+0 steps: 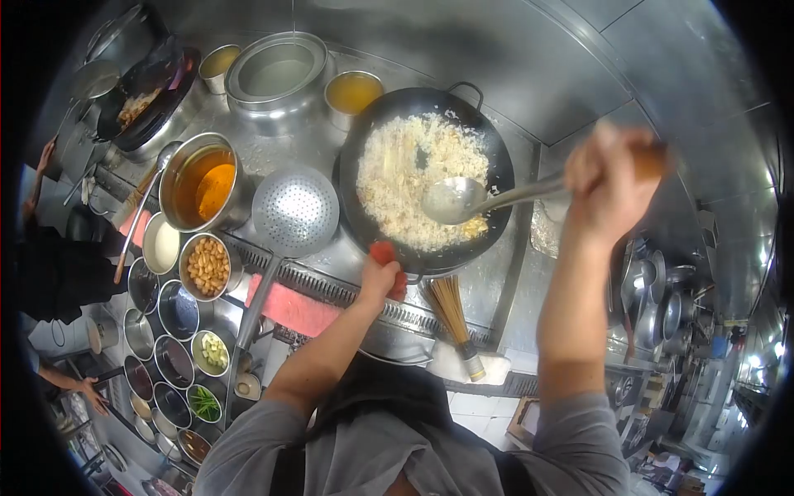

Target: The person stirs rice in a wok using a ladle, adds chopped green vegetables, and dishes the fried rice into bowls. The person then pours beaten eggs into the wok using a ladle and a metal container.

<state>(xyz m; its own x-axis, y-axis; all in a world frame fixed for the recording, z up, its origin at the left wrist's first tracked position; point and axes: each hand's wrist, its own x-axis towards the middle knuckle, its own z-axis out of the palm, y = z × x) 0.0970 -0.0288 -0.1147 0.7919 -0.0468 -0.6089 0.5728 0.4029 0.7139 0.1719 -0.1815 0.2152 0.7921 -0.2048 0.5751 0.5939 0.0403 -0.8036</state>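
A black wok (496, 157) full of fried rice (401, 169) sits on the stove in front of me. My left hand (379, 279) is closed on a folded red cloth (385, 258) at the wok's near rim, by its loop handle. Raised to the right of the wok, my right hand (610, 178) grips the handle of a metal ladle (455, 200); this hand is slightly blurred. The ladle's bowl is over the rice, inside the wok. Some yellow bits, perhaps egg, show near the wok's lower right edge.
Left of the wok lies a perforated strainer (296, 212). Beyond it are a pot of orange oil (198, 183) and a lidded steel pot (277, 70). A bamboo brush (451, 314) rests near me. Several ingredient bowls (174, 360) stand left. Another person's hand (89, 393) shows far left.
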